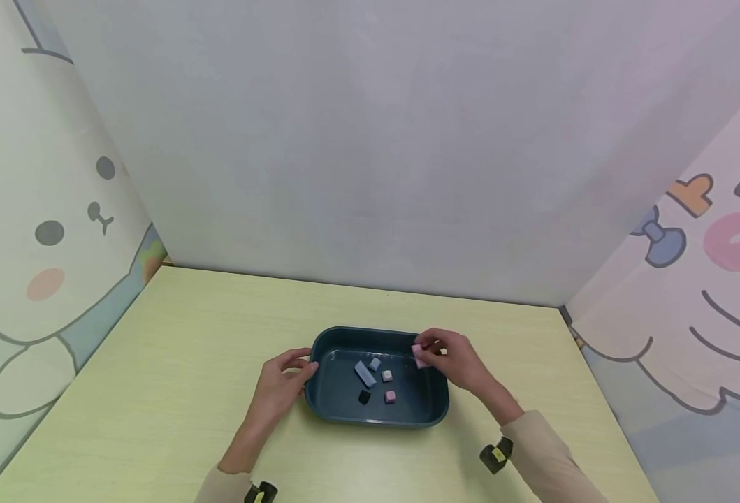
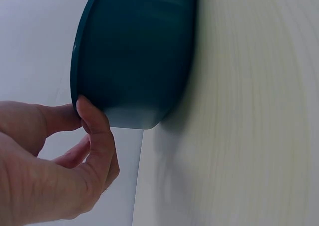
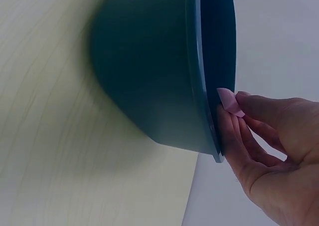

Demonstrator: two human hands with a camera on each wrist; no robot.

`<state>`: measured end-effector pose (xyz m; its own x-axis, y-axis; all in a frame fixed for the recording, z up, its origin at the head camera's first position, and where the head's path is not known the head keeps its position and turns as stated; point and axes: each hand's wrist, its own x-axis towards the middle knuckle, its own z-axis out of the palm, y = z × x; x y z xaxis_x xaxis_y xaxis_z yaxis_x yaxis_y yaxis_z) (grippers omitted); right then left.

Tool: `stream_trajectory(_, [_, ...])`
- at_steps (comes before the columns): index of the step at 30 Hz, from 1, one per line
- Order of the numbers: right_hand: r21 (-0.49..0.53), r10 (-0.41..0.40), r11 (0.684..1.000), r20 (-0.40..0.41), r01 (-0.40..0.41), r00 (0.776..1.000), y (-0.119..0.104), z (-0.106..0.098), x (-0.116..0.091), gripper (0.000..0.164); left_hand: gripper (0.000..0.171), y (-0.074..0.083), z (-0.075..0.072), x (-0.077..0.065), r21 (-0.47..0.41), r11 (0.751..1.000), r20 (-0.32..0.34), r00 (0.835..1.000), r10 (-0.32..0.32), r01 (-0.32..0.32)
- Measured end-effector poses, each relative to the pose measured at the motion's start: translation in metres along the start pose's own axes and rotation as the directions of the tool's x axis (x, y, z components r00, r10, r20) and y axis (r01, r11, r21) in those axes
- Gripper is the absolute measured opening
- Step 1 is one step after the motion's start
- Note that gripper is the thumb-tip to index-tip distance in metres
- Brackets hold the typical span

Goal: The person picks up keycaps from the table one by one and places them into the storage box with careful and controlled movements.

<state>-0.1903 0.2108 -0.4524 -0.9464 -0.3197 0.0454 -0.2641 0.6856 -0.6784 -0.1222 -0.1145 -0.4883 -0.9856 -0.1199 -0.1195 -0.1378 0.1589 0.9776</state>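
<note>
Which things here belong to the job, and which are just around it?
Part of the job:
teal tray, rim held by left grip
pink block, pinched by right grip
inside the tray: long blue block, small blue block, white block, black block, pink cube

Just around:
table
cartoon-printed wall hangings

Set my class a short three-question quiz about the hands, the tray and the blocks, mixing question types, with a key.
1. What is the right hand pinching?

2. True or false: the left hand grips the rim of the dark teal tray.

3. What colour is the longest block lying in the tray?
A) white
B) black
C) blue

Key:
1. A pink block.
2. True.
3. C.
</note>
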Motion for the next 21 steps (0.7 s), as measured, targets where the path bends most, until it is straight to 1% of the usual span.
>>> stream_trajectory(5, [-0.009,-0.004,1.0,0.019,0.004,1.0,0.001,0.004,0.003,0.013,0.038,0.001,0.0,-0.001,0.003,1.0,-0.002,1.0,-0.01,0.01])
stream_trajectory(15, [-0.018,-0.065,0.998,0.076,0.066,0.995,0.0,0.011,0.008,0.015,0.034,0.002,0.001,-0.001,0.002,1.0,-0.012,0.999,-0.03,0.03])
stream_trajectory(21, [-0.033,-0.08,0.996,0.096,0.083,0.992,-0.002,0.013,0.01,0.013,0.034,0.002,0.001,-0.001,-0.007,0.999,-0.009,0.999,-0.032,0.032])
